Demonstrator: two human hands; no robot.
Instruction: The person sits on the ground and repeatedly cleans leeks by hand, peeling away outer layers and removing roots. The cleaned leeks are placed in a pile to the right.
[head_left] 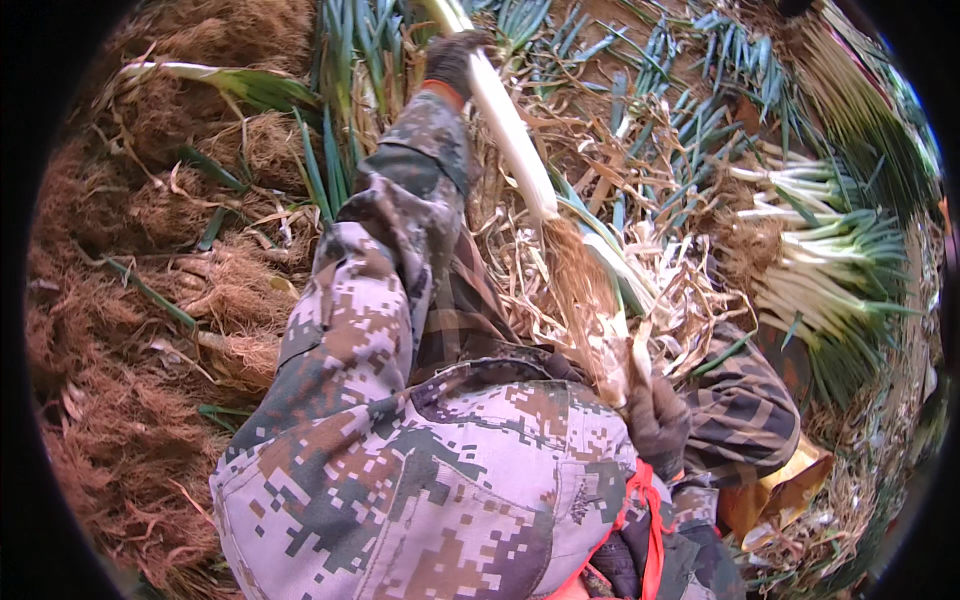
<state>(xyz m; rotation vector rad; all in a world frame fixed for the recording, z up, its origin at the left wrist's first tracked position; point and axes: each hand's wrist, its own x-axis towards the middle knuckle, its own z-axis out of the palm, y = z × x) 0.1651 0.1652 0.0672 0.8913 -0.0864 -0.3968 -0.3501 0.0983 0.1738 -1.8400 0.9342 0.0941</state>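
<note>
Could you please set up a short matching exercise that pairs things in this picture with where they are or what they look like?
Things:
1. left hand
2. right hand
3. green onion
4. pile of trimmed green onions

Descriptions:
A. lying at the right side
B. gripping the white stalk up top
C. down at the root end
D. long and white, held between both hands

Pairs: 1-B, 2-C, 3-D, 4-A
</note>
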